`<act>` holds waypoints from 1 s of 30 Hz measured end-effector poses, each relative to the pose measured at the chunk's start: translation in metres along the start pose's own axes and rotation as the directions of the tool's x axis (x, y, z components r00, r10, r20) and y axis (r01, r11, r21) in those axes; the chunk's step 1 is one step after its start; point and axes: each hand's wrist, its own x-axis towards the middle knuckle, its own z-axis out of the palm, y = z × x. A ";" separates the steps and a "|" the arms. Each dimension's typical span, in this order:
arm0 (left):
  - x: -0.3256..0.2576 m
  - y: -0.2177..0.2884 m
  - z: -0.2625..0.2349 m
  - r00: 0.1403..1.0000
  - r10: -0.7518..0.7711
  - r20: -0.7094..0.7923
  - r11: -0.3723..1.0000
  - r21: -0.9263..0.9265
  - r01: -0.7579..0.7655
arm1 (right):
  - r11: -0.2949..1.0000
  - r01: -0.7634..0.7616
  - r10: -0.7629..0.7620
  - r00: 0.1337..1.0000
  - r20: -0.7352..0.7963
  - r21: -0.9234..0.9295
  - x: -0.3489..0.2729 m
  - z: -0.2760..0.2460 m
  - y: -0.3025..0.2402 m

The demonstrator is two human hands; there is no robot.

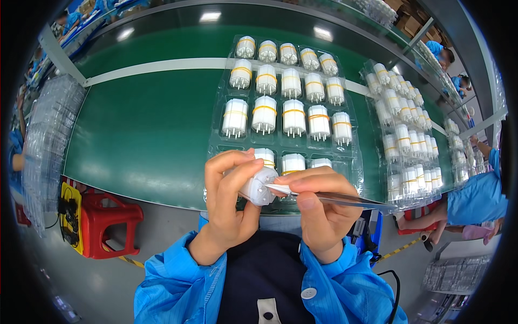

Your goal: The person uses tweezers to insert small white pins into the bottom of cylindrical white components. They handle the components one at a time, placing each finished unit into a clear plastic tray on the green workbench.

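The left hand [232, 200] grips a white plastic cylinder [261, 188], its sides partly covered by fingers. The right hand [326, 210] pinches a slim silver metal tool [348, 200] pointing toward nine o'clock at the cylinder's end face; whether its tip touches is hard to make out. At twelve o'clock, a clear plastic tray [318, 146] bears yellow-banded white cylinders with metal pins [293, 119], its nearest row partly hidden behind the hands. More banded cylinders [403, 137] stand at two o'clock. At three, a blue-clothed co-worker [476, 200] is cut off by the dark rim.
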 end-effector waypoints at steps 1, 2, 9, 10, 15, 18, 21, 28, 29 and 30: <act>0.000 0.000 -0.001 1.000 -0.002 0.004 1.000 0.008 0.002 | 1.000 -0.002 0.002 1.000 0.007 -0.005 0.000 -0.001 0.000; -0.001 -0.001 -0.002 1.000 -0.005 0.008 1.000 0.017 0.004 | 1.000 -0.004 0.004 1.000 0.014 -0.011 0.001 -0.001 0.000; 0.004 0.004 -0.005 0.999 -0.005 0.046 0.997 0.072 0.001 | 1.000 -0.013 0.012 0.999 0.030 0.013 0.004 -0.004 0.000; 0.005 0.004 -0.006 0.999 -0.005 0.049 0.998 0.069 0.002 | 1.000 -0.015 0.014 1.000 0.028 0.012 0.004 -0.004 -0.001; 0.005 0.005 -0.007 0.998 -0.013 0.058 0.998 0.056 0.009 | 0.999 0.031 -0.029 0.997 0.068 -0.024 0.007 -0.006 0.000; 0.006 0.006 -0.007 0.998 -0.023 0.064 0.999 0.046 0.020 | 0.999 0.035 -0.034 0.997 0.074 -0.016 0.008 -0.007 0.001; 0.006 0.006 -0.007 0.994 -0.053 0.093 0.998 0.020 0.052 | 0.998 0.049 -0.045 0.995 0.092 -0.038 0.008 -0.007 0.000; 0.004 0.006 -0.010 0.993 -0.058 0.106 0.998 0.035 0.055 | 0.997 0.030 -0.025 0.997 0.079 -0.070 0.006 -0.006 -0.002; 0.004 0.008 -0.010 0.992 -0.060 0.107 0.998 0.040 0.056 | 0.999 0.020 -0.019 0.998 0.053 -0.031 0.003 -0.006 0.001; 0.005 0.009 -0.010 0.992 -0.061 0.109 0.997 0.045 0.056 | 1.000 0.011 -0.012 1.000 0.028 0.007 0.001 -0.006 0.003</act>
